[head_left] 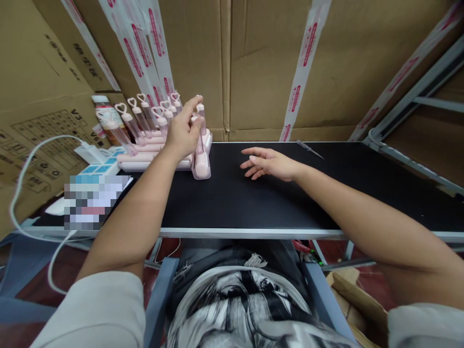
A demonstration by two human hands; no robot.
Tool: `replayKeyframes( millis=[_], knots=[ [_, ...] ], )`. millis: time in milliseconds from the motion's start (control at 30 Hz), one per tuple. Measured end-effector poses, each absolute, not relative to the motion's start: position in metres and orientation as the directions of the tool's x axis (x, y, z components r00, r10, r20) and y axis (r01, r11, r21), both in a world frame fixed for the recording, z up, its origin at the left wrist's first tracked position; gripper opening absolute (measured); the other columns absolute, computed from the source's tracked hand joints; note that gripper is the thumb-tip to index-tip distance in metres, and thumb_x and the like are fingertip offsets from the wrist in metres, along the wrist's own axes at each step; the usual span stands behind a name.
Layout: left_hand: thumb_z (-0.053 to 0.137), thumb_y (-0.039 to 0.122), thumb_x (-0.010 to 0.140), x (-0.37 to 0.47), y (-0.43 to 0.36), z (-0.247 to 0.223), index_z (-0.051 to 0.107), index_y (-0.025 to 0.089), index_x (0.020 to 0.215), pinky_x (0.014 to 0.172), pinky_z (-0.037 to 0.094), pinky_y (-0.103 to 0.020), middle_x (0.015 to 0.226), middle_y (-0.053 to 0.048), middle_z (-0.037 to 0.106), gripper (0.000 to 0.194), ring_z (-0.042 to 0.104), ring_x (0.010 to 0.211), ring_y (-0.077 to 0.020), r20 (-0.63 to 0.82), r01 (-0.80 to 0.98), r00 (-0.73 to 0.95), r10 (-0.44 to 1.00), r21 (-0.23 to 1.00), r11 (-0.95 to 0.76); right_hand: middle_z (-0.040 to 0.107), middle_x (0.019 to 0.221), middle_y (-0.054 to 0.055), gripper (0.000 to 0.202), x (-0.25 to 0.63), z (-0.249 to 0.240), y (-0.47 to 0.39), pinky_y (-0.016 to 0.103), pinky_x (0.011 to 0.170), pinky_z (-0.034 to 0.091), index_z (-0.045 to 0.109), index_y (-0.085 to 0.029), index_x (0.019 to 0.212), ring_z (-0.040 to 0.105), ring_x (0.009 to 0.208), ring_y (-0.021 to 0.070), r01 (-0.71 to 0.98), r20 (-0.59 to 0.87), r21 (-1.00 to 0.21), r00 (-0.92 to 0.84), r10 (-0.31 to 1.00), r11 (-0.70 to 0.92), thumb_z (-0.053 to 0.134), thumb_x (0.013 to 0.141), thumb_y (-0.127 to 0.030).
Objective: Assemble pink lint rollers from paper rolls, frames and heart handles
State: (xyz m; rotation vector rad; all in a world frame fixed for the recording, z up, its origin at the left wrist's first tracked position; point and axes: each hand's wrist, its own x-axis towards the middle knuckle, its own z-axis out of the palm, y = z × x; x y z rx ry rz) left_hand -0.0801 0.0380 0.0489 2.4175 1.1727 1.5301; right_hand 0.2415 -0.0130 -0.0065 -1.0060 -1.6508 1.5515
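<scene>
My left hand is over the right end of a group of pale pink pieces at the table's back left. Its thumb and fingers are closed round the clear upright stem of one pink heart-topped piece, whose rounded pink end faces me low on the table. Beside it, several like pieces stand with clear stems and heart-shaped loops on top, their pink bodies lying in rows. My right hand hovers over the black tabletop, fingers apart and holding nothing.
Behind the table rise taped cardboard boxes. A pointed tool lies at the back right. To the left are a drink bottle, a power strip with a white cable, and a blurred-out flat object. A metal frame stands at right.
</scene>
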Motion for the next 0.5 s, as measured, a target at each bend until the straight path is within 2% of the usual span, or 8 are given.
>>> replayKeyframes(
  millis=[200, 367, 500],
  knots=[
    [0.057, 0.066, 0.103, -0.0777, 0.0297, 0.0478, 0.057, 0.023, 0.159, 0.11, 0.056, -0.041, 0.129, -0.013, 0.078, 0.071, 0.076, 0.118, -0.0282, 0.741, 0.6, 0.235, 0.629, 0.399, -0.694, 0.083, 0.117, 0.011, 0.035, 0.2415, -0.0077, -0.0136, 0.029, 0.072, 0.07, 0.063, -0.022, 0.143, 0.085, 0.088, 0.0194, 0.111, -0.05, -0.994, -0.49, 0.87, 0.005, 0.069, 0.109, -0.027],
    [0.06, 0.062, 0.103, -0.0799, 0.0303, 0.0496, 0.061, 0.023, 0.156, 0.116, 0.052, -0.039, 0.132, -0.013, 0.078, 0.066, 0.074, 0.126, -0.0289, 0.754, 0.64, 0.189, 0.629, 0.391, -0.661, 0.083, 0.119, 0.012, 0.036, 0.2431, -0.0103, -0.011, 0.03, 0.074, 0.071, 0.065, -0.023, 0.142, 0.085, 0.091, 0.02, 0.11, -0.042, -0.994, -0.502, 0.864, 0.015, 0.072, 0.107, -0.029],
    [0.058, 0.063, 0.104, -0.0774, 0.0318, 0.0503, 0.061, 0.022, 0.155, 0.12, 0.05, -0.039, 0.135, -0.014, 0.078, 0.066, 0.071, 0.134, -0.0288, 0.76, 0.647, 0.221, 0.612, 0.355, -0.675, 0.083, 0.119, 0.012, 0.034, 0.2432, -0.0103, -0.0113, 0.029, 0.074, 0.07, 0.066, -0.023, 0.14, 0.085, 0.09, 0.0196, 0.108, -0.042, -0.994, -0.505, 0.862, 0.015, 0.072, 0.107, -0.029]
  ],
)
